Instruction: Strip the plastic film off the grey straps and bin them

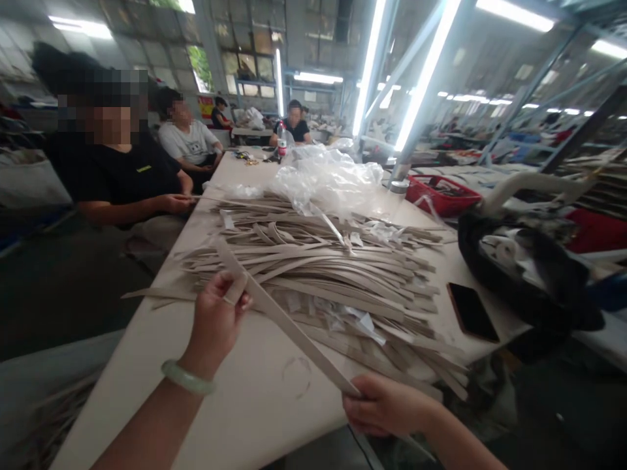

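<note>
Currently in work: one flat, pale beige strip [298, 336], held up at a slant above the counter [220, 398], its low end toward the wearer's right.
Left hand: gripping; the left hand [223, 303] pinches the strip between thumb and curled fingers, a short length running on past the grip; a pale green bangle [189, 378] sits at the wrist.
Right hand: gripping; the right hand [377, 405] has its fingers folded round the near end, by the counter's front edge.
Strip heap: a broad heap of similar strips [318, 261] lies just beyond the hands, mostly lengthwise across the counter, with white scraps [365, 323] among them and clear plastic [328, 173] over the far side.
Progress: one strip is in handling; judged by the heap, many others remain on the counter. Which of these are done and which left cannot be told, as no separate finished stack can be made out.
Far-left seat: a co-worker in a black top [140, 173] sits at the counter's left edge, hands on the end of another strip.
Right side: a dark phone [473, 312] lies beside the heap; a red basket [443, 196] stands farther back.
</note>
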`<state>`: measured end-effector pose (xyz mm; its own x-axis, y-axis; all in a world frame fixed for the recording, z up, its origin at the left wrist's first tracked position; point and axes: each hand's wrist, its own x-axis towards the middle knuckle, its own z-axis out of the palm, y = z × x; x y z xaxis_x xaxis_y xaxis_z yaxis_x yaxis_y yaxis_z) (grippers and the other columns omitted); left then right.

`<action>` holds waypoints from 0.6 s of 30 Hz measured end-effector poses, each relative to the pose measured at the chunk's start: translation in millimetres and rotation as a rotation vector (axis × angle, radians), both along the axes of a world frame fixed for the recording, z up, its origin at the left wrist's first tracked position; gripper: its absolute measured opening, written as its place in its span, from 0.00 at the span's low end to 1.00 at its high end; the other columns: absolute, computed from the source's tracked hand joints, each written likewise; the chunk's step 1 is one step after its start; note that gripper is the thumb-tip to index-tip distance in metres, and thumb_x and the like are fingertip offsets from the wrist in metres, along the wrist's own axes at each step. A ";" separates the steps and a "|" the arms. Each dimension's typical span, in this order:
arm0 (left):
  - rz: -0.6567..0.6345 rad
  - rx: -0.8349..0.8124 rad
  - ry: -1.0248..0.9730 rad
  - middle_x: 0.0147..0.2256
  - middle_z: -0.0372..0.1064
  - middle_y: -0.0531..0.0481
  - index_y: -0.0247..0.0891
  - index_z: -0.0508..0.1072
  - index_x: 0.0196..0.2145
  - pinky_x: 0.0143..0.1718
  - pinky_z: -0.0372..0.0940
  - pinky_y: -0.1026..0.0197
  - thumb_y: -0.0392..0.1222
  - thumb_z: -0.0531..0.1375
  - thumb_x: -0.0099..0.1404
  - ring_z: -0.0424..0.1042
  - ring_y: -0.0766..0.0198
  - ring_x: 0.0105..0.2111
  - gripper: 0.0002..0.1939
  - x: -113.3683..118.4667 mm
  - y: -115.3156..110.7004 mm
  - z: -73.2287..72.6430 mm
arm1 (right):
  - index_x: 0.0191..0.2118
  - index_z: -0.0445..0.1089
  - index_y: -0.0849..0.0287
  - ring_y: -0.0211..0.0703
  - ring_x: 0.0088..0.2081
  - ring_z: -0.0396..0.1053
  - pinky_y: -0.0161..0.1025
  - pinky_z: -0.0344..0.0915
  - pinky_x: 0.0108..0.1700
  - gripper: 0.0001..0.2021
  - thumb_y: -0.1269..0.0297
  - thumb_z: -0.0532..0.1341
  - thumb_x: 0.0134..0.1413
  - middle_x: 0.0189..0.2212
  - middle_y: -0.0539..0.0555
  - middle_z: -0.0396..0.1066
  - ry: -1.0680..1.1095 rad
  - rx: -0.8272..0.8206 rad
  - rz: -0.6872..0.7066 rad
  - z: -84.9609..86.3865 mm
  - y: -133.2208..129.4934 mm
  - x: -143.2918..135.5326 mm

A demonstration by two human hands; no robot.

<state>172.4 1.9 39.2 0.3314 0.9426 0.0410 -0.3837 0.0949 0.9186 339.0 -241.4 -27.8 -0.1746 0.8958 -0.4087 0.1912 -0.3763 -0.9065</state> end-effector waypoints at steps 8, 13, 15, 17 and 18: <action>-0.601 0.702 0.599 0.38 0.68 0.43 0.34 0.71 0.37 0.43 0.62 0.56 0.48 0.63 0.57 0.68 0.57 0.39 0.14 117.4 -55.4 -20.8 | 0.22 0.58 0.59 0.28 0.17 0.37 0.31 0.36 0.18 0.22 0.45 0.61 0.53 0.15 0.40 0.44 0.435 0.297 -0.865 -1.4 -10.0 62.6; -0.544 0.732 0.951 0.34 0.65 0.42 0.35 0.69 0.27 0.40 0.60 0.56 0.45 0.63 0.56 0.66 0.56 0.36 0.11 139.6 -104.3 -87.4 | 0.25 0.63 0.60 0.28 0.17 0.41 0.31 0.36 0.19 0.21 0.45 0.63 0.50 0.14 0.41 0.48 0.338 0.280 -0.954 -5.3 1.8 79.4; -0.590 0.697 0.834 0.33 0.65 0.44 0.36 0.67 0.24 0.39 0.59 0.58 0.41 0.62 0.56 0.65 0.59 0.36 0.08 130.0 -110.0 -91.0 | 0.30 0.67 0.61 0.28 0.17 0.43 0.31 0.37 0.18 0.21 0.45 0.63 0.48 0.15 0.42 0.52 0.310 0.275 -0.946 -8.4 11.8 78.4; -0.696 0.583 0.665 0.33 0.66 0.46 0.36 0.65 0.23 0.36 0.59 0.62 0.41 0.62 0.56 0.64 0.62 0.34 0.10 105.9 -106.0 -83.4 | 0.36 0.69 0.62 0.28 0.16 0.45 0.30 0.37 0.18 0.23 0.44 0.63 0.47 0.17 0.43 0.57 0.292 0.267 -0.932 -10.2 22.7 74.9; -0.761 0.482 0.594 0.33 0.66 0.47 0.36 0.65 0.23 0.33 0.59 0.63 0.43 0.62 0.56 0.64 0.64 0.33 0.11 88.7 -100.9 -77.8 | 0.37 0.69 0.62 0.28 0.16 0.45 0.30 0.37 0.18 0.23 0.44 0.63 0.47 0.17 0.44 0.59 0.288 0.257 -0.920 -10.5 27.8 72.2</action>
